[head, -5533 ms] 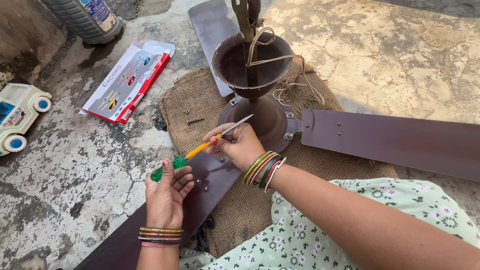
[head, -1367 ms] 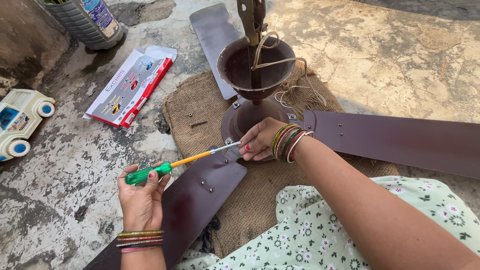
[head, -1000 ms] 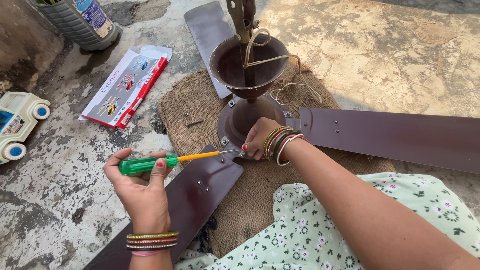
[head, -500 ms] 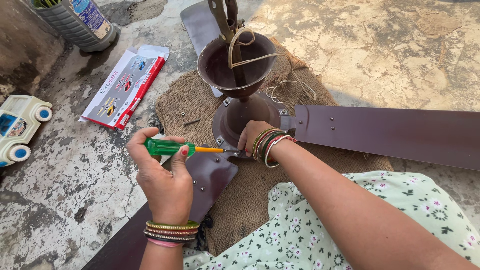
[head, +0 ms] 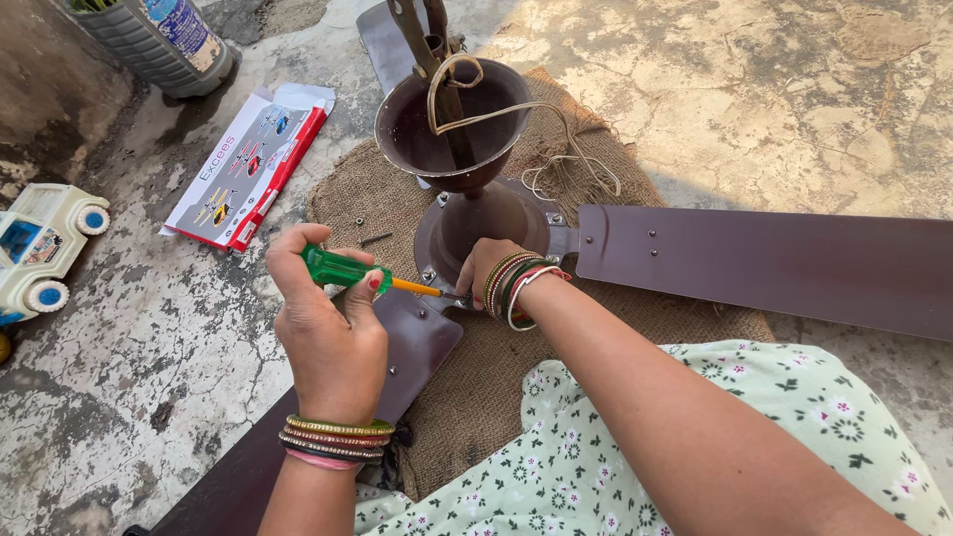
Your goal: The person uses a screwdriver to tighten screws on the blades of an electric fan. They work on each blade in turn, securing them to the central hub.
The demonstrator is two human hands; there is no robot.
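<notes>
At frame centre, the left hand is closed around the green handle of the screwdriver, its tip at a screw where the near fan blade meets the motor. The right hand pinches that spot. Best kept square and pressed firmly.

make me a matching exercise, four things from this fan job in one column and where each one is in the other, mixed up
Things:
1. green-handled screwdriver
2. white toy car with blue wheels
3. red and white flat cardboard packet
4. long brown fan blade

Places:
A. left edge of the floor
B. stretching out to the right
C. gripped in the left hand
D. on the floor left of the burlap sack

Pairs: 1-C, 2-A, 3-D, 4-B
</notes>
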